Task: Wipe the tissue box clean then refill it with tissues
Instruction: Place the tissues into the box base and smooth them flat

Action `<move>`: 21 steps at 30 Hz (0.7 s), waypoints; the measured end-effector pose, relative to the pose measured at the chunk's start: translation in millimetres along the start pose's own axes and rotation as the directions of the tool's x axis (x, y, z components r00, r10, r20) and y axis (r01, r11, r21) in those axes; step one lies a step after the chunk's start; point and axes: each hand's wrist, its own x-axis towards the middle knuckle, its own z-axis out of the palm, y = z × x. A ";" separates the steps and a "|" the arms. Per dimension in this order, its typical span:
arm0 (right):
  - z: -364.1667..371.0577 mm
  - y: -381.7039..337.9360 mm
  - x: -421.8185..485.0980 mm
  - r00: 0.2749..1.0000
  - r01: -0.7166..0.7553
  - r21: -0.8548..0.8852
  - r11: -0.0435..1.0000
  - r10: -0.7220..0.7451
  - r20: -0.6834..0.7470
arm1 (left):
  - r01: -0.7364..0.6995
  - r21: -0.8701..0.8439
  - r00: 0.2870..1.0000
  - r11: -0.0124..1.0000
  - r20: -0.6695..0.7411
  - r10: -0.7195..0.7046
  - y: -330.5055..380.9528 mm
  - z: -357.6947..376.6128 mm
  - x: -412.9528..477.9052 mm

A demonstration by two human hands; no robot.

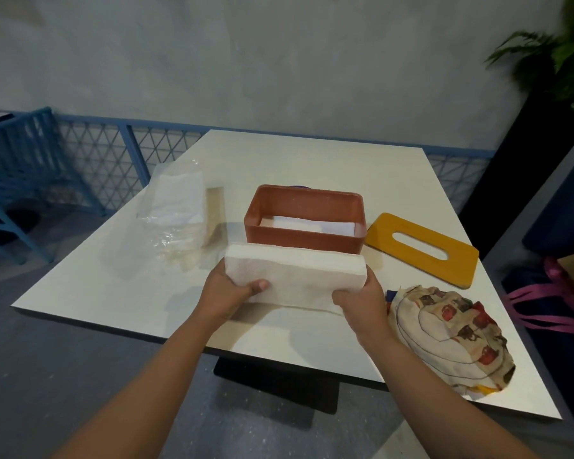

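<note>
1. Tissue box, a terracotta-brown rectangular tub point(302, 239), stands open at the middle of the frame on the white bench point(140, 289), with white sheets at its bottom.
2. Its flat yellow slotted lid point(448, 273) lies to its right; a crumpled patterned cloth point(451, 336) sits lower right.
3. The left hand point(231, 293) and right hand point(362, 301) each grip an end of a thick white stack of tissues point(295, 276), just in front of the box.
4. Refilling looks under way; next, the stack needs lifting over the near wall and lowering in level.

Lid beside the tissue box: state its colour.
Yellow-orange; the lid shows best in the head view.
</note>
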 end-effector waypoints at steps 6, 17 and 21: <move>-14.9 -37.3 4.7 0.999 0.049 0.025 0.998 -0.049 -0.020 | -0.037 -0.031 0.996 0.999 -0.077 0.035 26.9 -4.3 2.9; -27.0 -107.0 65.0 0.980 -0.055 -0.010 0.998 0.052 -0.192 | 0.040 0.033 0.996 0.999 -0.085 -0.037 101.6 1.8 70.3; -20.6 -118.4 81.6 0.976 -0.087 -0.191 0.978 0.045 -0.214 | 0.027 0.361 0.999 0.932 -0.040 -0.014 112.6 6.7 92.5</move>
